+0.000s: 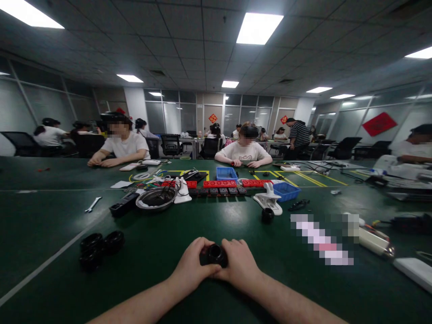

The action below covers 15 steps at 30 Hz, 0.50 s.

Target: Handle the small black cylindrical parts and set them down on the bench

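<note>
Both my hands are wrapped round one black round part (216,254) with a hole in its top, close to the table's near side. My left hand (194,263) grips it from the left, thumb along the near side. From the right, my right hand (239,263) closes on the same part, and the thumbs meet in front of it. The part's underside and the fingertips behind it are hidden. Several similar black round parts (101,247) sit in a cluster to the left. Another black round piece (267,215) lies farther off, by a white clip-like stand (270,198).
Beyond my hands are a metal bowl (155,200), red strips (220,183), blue bins (286,191) and a white stand (182,189). A wrench (93,204) lies left. On the right are a cream-coloured device (374,240) and a white bar (415,272). People sit across the green table (168,252).
</note>
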Each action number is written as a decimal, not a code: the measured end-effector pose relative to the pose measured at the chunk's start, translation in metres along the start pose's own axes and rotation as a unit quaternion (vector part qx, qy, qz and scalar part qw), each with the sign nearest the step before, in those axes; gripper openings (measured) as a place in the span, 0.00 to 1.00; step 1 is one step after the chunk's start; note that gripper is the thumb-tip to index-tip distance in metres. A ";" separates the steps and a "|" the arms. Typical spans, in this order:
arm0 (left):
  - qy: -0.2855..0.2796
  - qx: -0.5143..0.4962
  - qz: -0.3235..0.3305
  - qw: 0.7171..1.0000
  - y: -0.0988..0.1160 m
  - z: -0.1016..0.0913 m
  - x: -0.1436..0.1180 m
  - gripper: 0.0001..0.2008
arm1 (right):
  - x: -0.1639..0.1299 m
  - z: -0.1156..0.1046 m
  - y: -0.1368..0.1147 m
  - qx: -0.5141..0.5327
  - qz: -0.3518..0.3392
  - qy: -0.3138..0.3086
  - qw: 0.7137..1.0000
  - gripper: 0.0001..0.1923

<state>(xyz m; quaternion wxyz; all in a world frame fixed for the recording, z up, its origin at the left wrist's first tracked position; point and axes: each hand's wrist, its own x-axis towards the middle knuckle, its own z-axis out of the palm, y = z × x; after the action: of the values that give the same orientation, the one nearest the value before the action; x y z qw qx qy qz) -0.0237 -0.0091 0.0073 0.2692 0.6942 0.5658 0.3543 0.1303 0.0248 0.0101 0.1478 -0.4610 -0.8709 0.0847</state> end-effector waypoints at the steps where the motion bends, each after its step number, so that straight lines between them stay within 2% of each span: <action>1: -0.007 0.000 0.000 1.000 0.000 -0.001 0.001 0.15 | -0.001 -0.002 0.001 0.009 -0.009 -0.005 1.000 0.24; 4: -0.039 -0.004 0.013 0.999 0.001 -0.005 0.001 0.14 | 0.001 -0.012 0.009 0.098 -0.077 -0.063 0.990 0.32; 7: -0.063 -0.013 0.039 0.997 0.003 -0.009 0.000 0.14 | 0.005 -0.019 0.021 0.192 -0.143 -0.139 0.961 0.25; 9: -0.068 -0.016 0.043 0.997 0.003 -0.010 0.000 0.15 | 0.007 -0.021 0.026 0.230 -0.144 -0.165 0.948 0.18; 11: -0.070 -0.013 0.037 0.997 0.003 -0.010 0.000 0.17 | 0.009 -0.020 0.028 0.246 -0.130 -0.171 0.945 0.16; 15: -0.071 -0.008 0.026 0.997 0.005 -0.007 0.000 0.15 | 0.009 -0.015 0.025 0.218 -0.103 -0.148 0.959 0.15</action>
<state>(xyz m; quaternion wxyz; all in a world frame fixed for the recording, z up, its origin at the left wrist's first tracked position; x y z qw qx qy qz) -0.0265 -0.0100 0.0159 0.3050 0.7300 0.5239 0.3156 0.1497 0.0466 0.0188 0.1218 -0.3082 -0.8862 0.3239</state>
